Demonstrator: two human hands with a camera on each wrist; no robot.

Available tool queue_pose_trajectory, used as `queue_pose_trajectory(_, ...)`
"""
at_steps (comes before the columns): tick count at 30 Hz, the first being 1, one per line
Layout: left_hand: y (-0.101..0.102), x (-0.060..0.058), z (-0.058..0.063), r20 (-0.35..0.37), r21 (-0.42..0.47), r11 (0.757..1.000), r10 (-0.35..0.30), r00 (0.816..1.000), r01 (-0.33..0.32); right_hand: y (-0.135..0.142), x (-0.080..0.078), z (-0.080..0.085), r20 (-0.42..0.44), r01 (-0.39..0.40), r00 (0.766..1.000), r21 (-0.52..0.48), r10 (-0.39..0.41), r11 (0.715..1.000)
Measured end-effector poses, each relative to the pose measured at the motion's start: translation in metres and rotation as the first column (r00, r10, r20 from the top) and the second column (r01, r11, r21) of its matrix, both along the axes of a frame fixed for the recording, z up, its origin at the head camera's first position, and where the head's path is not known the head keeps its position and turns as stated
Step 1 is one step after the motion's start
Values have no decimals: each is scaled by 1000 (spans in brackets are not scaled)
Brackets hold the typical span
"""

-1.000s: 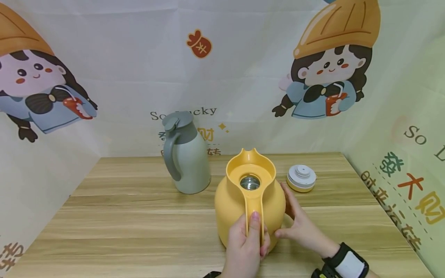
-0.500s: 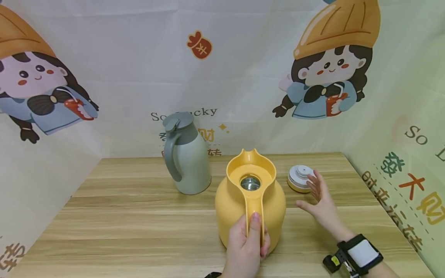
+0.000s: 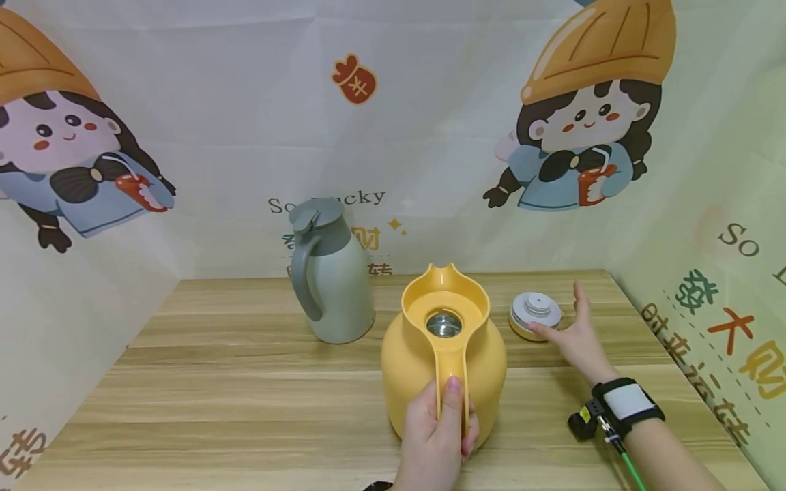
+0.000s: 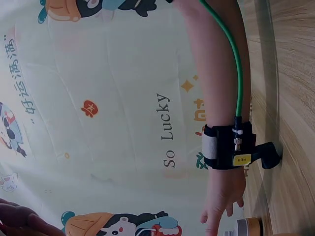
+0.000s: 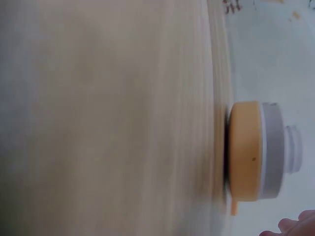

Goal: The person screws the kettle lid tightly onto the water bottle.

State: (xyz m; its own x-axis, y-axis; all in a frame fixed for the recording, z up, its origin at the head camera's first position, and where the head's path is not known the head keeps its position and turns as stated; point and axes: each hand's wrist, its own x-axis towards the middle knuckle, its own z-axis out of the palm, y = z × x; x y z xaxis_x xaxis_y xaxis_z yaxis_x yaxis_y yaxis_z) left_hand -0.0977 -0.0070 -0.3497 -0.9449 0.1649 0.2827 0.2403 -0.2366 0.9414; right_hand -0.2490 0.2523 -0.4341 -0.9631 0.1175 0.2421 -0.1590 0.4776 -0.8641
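My left hand grips the handle of a yellow thermos jug, thumb lying along the handle's top. The jug stands upright on the wooden table, its mouth uncovered and a shiny metallic opening showing inside. To its right sits the jug's lid, yellow at the bottom with a grey-white stopper pointing up. My right hand is spread around the near right side of that lid, thumb overlapping its front edge and fingers extended beyond it. In the right wrist view the lid rests on the table, with fingertips near its stopper side.
A grey-green thermos jug with a closed lid stands behind and left of the yellow one. Printed cloth walls in the table at the back and sides. A green cable trails from the right wrist camera.
My right hand has left the yellow jug's side and moved right and away from me to the lid, fingers spreading. The left hand keeps its grip on the handle.
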Motion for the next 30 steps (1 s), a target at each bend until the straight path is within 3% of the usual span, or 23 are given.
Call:
queue_pose_trajectory(11,-1,0,-1,10,-5,1000,2,1000,-1,3,-30,-9,140,-49,989,60,40,997)
queue_pose_trajectory(17,-1,0,-2,22,-10,1000,-1,1000,1,1,-33,-14,170,-79,983,41,71,996)
queue_pose_trajectory(25,-1,0,-3,6,-14,1000,-14,1000,14,0,-32,-24,204,-52,977,-34,58,998)
queue_pose_trajectory(30,-2,1,0,7,-13,1000,-14,1000,14,0,-31,-25,203,-37,978,-20,40,999)
